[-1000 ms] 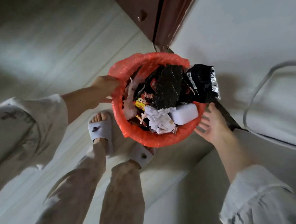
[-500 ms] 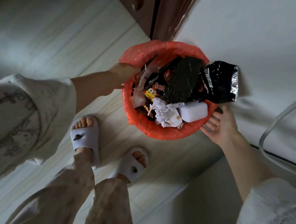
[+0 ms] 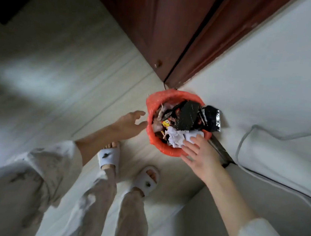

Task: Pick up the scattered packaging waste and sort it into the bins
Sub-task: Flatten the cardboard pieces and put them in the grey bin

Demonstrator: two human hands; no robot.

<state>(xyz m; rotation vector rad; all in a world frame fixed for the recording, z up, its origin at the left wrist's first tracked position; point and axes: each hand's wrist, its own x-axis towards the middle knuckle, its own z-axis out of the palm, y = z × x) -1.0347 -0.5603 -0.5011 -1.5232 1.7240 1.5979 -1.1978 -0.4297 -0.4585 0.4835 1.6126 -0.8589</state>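
Right now my head view, the only 1 I have, looks steeply down at a red-lined bin (image 3: 149, 135) sitting just right of centre in the frame, on the pale floor (image 3: 61, 77) at the foot of a dark brown door (image 3: 149, 24). It is heaped with packaging waste: a black foil wrapper (image 3: 210, 117) hangs over its upper-right rim, a dark packet (image 3: 187, 115) lies in the middle, and crumpled white paper (image 3: 176, 137) sits at the lower edge. My left hand (image 3: 128, 124) is just left of the bin, fingers loosely spread and holding nothing; I cannot tell if the fingertips touch the liner. My right hand (image 3: 202, 155) is at the lower-right rim, fingers spread flat, also empty, its fingertips (image 3: 194, 138) over the white paper. Below centre, 2 white slippers (image 3: 108, 159) stand on the floor.
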